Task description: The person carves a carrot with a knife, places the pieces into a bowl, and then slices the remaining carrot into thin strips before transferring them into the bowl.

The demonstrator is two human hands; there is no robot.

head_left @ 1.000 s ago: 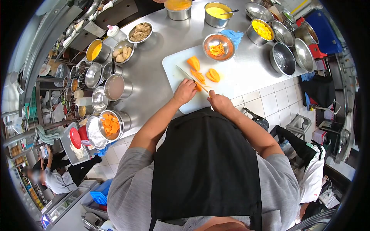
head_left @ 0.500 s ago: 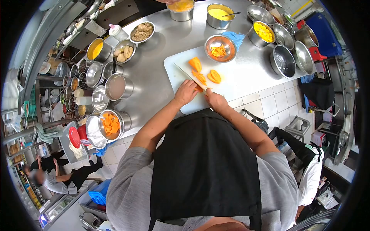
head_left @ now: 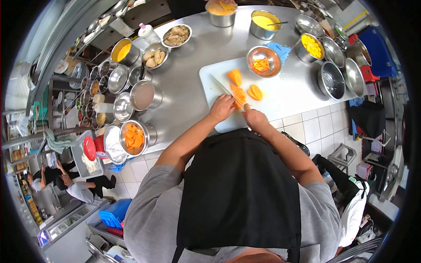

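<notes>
Orange veg (head_left: 238,94) by L hand (head_left: 222,108), knife (head_left: 221,85) in R hand (head_left: 255,119)

Left hand (head_left: 222,108) curled — right hand (head_left: 255,119) closed, nearby.

Knife (head_left: 221,85) Slants Across Cutting Board (head_left: 268,105)

A long, narrow blade points toward the far left of the pale, round-cornered cutting board on a steel worktop (head_left: 184,79), its handle at the near side. Beside the blade lies a mostly hidden orange piece (head_left: 237,105). Cut orange slices (head_left: 238,93) sit just beyond, with a thick orange chunk (head_left: 235,77) farther out and a rounded orange portion (head_left: 254,92) to the right. At the cutting board's far edge, a round metal bowl (head_left: 273,72) holds thin orange strips (head_left: 261,65).
</notes>
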